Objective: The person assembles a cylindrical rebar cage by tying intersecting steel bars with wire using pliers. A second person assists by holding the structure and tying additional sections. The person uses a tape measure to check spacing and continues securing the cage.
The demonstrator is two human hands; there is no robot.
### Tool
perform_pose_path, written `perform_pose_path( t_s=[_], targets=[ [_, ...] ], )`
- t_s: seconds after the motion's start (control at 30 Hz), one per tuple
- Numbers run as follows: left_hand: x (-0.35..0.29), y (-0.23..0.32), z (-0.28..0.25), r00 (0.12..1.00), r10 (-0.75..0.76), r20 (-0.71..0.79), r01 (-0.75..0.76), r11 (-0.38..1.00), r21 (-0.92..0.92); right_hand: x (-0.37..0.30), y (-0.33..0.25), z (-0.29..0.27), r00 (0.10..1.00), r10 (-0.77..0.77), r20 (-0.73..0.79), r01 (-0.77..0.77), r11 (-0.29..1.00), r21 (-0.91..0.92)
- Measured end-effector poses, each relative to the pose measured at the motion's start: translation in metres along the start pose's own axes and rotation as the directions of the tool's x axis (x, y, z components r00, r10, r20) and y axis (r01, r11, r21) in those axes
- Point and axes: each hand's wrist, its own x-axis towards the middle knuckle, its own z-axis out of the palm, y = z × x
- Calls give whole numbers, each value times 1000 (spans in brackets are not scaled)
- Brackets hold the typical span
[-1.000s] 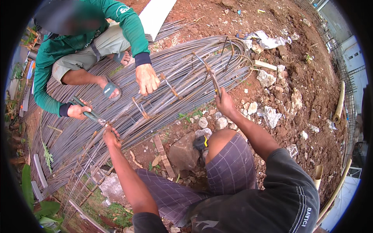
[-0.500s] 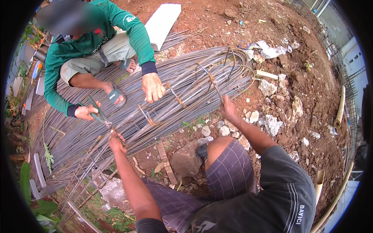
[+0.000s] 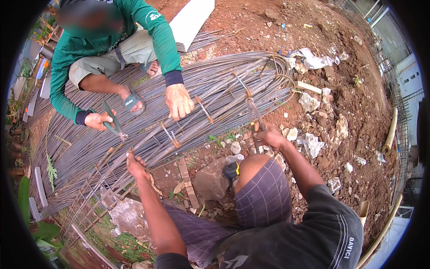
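My right hand [image 3: 270, 136] is closed around the dark handles of a pair of pincers [image 3: 254, 112]. Their jaws meet a rusty stirrup at the right part of a long rebar cage [image 3: 157, 158]. At the cage's left part my left hand [image 3: 135, 166] is closed on a rebar stirrup [image 3: 131, 151], mostly covered by the fingers. Across from me, a co-worker in a green sleeve holds green-handled pincers [image 3: 114, 123] just above my left hand, jaws apart from the steel. The co-worker's other hand [image 3: 179, 102] rests in a fist on the cage's far bar.
A large pile of thin steel rods [image 3: 85, 148] lies under the cage. Pale rocks [image 3: 312, 144] and reddish soil spread to the right. A white board [image 3: 192, 22] lies behind the co-worker. A brick-like strip [image 3: 188, 183] and a big stone [image 3: 214, 181] sit before my knee.
My right hand has come down and nearer to me; the pincers' handles now show spread apart. The co-worker's pincers have drawn back from beside my left hand, which stays in place.
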Motion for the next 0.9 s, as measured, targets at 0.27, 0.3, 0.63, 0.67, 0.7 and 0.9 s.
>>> perform_pose_path(
  t_s=[0.27,0.3,0.63,0.67,0.7,0.9],
  targets=[
    [-32,-11,8,995,-56,-87,53,998,-39,-37,-56,-49,965,-177,-194,-189,41,-981],
    [-38,-12,7,991,-66,-113,63,998,-31,-47,-76,-47,955,-204,-215,-226,-34,-973],
    [-64,-61,-10,956,-110,-273,78,989,-125,-40,-166,-47,902,-392,179,-171,-706,-688],
    [-66,-62,-12,958,-118,-263,86,988,-132,-36,-164,-47,910,-373,182,-174,-741,-649],
    [-67,-64,-13,959,-127,-253,94,986,-139,-32,-164,-48,924,-339,176,-162,-764,-624],
    [-63,-87,-33,961,-89,-260,33,977,-209,-20,-165,-24,977,-143,161,-41,-857,-514]
  ],
)
